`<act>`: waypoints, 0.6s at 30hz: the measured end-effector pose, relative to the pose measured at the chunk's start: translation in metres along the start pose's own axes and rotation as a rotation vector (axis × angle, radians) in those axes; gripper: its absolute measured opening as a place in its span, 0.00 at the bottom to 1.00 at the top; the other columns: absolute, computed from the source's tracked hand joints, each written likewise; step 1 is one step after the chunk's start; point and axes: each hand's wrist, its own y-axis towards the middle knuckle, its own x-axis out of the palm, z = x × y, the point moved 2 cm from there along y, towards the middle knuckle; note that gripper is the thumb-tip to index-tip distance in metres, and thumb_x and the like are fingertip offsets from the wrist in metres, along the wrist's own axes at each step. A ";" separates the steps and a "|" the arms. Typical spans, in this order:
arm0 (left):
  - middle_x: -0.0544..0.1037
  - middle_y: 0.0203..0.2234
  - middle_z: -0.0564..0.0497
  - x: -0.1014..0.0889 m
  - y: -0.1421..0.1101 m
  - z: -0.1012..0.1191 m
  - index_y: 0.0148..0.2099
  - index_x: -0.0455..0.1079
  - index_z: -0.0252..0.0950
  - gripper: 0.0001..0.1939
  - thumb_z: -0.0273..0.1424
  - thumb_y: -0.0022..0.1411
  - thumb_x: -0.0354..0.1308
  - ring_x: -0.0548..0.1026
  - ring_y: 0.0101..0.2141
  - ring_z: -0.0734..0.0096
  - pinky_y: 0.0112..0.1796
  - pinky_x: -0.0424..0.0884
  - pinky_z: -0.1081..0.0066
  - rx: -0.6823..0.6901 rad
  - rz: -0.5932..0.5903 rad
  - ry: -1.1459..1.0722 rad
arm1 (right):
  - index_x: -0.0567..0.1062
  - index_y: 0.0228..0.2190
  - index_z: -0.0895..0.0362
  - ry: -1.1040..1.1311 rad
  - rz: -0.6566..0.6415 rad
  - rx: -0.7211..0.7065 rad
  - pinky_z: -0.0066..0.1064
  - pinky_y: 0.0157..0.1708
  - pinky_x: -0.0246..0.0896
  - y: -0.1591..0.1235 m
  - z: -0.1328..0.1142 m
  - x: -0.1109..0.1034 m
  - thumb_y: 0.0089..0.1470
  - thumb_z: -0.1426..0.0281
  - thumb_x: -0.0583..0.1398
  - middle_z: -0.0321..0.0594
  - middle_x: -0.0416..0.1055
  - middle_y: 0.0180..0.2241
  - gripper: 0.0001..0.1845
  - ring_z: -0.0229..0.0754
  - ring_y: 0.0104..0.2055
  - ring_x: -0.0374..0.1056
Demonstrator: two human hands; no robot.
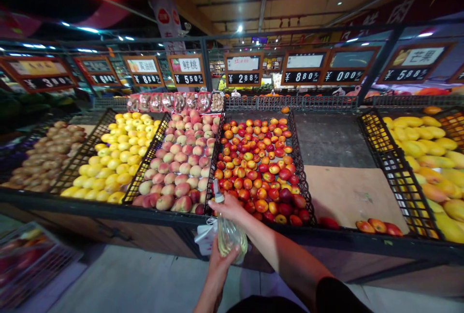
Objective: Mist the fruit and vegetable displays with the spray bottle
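Note:
A clear spray bottle [229,235] with a pale collar and nozzle is held upright in front of me, at the front edge of the fruit stand. My right hand [229,207] is closed round its neck, just below the nozzle. Lower down, my left hand [222,261] grips the bottle's body near its base, thumb across the front. Directly behind the bottle lie red and yellow nectarines [259,170] in a black crate. Pink peaches [181,163] fill the section to their left. A white tag or packet [205,238] hangs beside the bottle.
Yellow fruit [116,158] and brown kiwis [50,156] lie farther left. A cardboard sheet [355,194] with a few red fruits is at the right, then mangoes [431,158]. Price signs [243,69] hang above. A grey crate [36,264] stands on the floor, lower left.

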 end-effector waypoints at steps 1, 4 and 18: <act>0.82 0.53 0.37 -0.003 0.000 0.004 0.62 0.65 0.38 0.51 0.54 0.42 0.80 0.80 0.56 0.40 0.61 0.73 0.48 0.001 0.018 0.000 | 0.82 0.37 0.52 -0.025 -0.018 0.003 0.42 0.44 0.73 0.003 -0.004 0.004 0.51 0.54 0.70 0.38 0.81 0.33 0.16 0.54 0.40 0.77; 0.82 0.54 0.37 -0.004 0.003 0.020 0.62 0.66 0.37 0.51 0.52 0.42 0.80 0.80 0.57 0.40 0.61 0.73 0.49 0.033 0.026 0.026 | 0.83 0.40 0.51 -0.017 0.004 -0.016 0.43 0.47 0.73 0.008 -0.010 0.001 0.54 0.54 0.69 0.38 0.83 0.36 0.17 0.55 0.43 0.78; 0.84 0.46 0.45 0.149 0.041 0.048 0.55 0.72 0.37 0.48 0.39 0.31 0.87 0.80 0.53 0.44 0.61 0.69 0.48 -0.073 -0.643 0.073 | 0.78 0.33 0.54 0.278 0.609 0.073 0.37 0.31 0.68 -0.052 0.018 -0.179 0.42 0.39 0.72 0.39 0.77 0.26 0.32 0.49 0.30 0.73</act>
